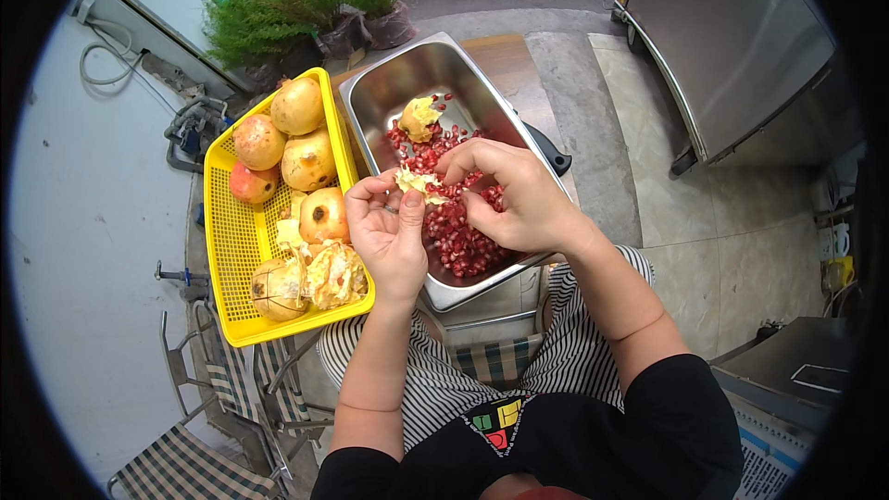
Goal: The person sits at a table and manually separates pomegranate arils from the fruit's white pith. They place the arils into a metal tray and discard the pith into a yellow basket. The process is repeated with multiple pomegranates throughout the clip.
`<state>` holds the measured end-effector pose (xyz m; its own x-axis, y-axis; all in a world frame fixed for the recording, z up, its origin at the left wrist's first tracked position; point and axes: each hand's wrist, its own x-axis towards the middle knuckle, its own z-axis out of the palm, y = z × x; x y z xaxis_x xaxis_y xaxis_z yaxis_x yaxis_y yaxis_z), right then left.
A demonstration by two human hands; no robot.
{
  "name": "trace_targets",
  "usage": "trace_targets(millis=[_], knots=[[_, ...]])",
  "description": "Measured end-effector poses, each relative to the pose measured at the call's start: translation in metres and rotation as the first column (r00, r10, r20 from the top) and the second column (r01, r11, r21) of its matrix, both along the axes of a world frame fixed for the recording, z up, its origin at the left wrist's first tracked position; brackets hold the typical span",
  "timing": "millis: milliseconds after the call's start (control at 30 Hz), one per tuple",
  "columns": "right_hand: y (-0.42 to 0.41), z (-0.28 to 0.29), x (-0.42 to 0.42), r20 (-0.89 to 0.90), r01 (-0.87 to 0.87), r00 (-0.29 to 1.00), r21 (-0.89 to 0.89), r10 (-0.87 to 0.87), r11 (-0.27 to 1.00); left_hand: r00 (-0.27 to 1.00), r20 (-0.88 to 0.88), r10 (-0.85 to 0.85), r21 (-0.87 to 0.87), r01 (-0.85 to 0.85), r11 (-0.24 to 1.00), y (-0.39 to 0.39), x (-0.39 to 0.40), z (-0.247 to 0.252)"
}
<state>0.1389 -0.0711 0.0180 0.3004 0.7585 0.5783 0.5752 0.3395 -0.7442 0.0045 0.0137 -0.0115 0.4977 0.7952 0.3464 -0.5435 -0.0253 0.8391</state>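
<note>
My left hand (392, 236) holds a torn piece of pomegranate (418, 184) with pale yellow membrane and a few red seeds, pinched between thumb and fingers. Just right of it, my right hand (517, 198) is curled over the steel pan, thumb and forefinger apart; whether a seed sits between them I cannot tell. Below both hands, many loose red pomegranate seeds (462, 243) cover part of the deep stainless steel pan (489, 83). Another pomegranate chunk (419, 118), with yellowish rind, rests on seeds towards the far end of the pan.
Left of the pan, a yellow plastic basket (222, 278) holds several whole pomegranates (298, 106) and torn rinds (335, 274). A black handle (549, 149) sticks out by the pan's right side. Potted green plants (305, 10) stand beyond; a steel cabinet (743, 35) is at right.
</note>
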Motion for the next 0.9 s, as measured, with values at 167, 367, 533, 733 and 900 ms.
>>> trace_targets(millis=[167,367,533,733,900], knots=[[-0.0059,0.0072,-0.0019,-0.331,-0.15,0.941,-0.23,0.067,0.962,1.0,0.019,-0.012,0.098,0.01,0.995,-0.0003,0.0002,-0.0016],[-0.0073,0.0103,0.0004,-0.62,-0.307,0.776,-0.216,0.113,0.927,0.997,0.042,-0.058,0.151,0.051,0.987,0.001,-0.0013,-0.0046],[-0.0087,0.0116,0.0033,-0.677,-0.365,0.727,-0.243,0.113,0.899,1.0,0.015,-0.019,0.169,0.016,0.985,0.0,0.0001,-0.0051],[-0.0055,0.0055,0.0047,-0.495,-0.22,0.862,-0.17,0.11,0.961,0.999,0.031,-0.008,0.128,0.004,0.992,-0.0014,0.0011,-0.0022],[-0.0088,0.011,-0.0011,-0.392,-0.223,0.907,-0.144,0.151,0.964,0.999,0.032,0.005,0.207,-0.012,0.978,0.0013,0.0023,-0.0042]])
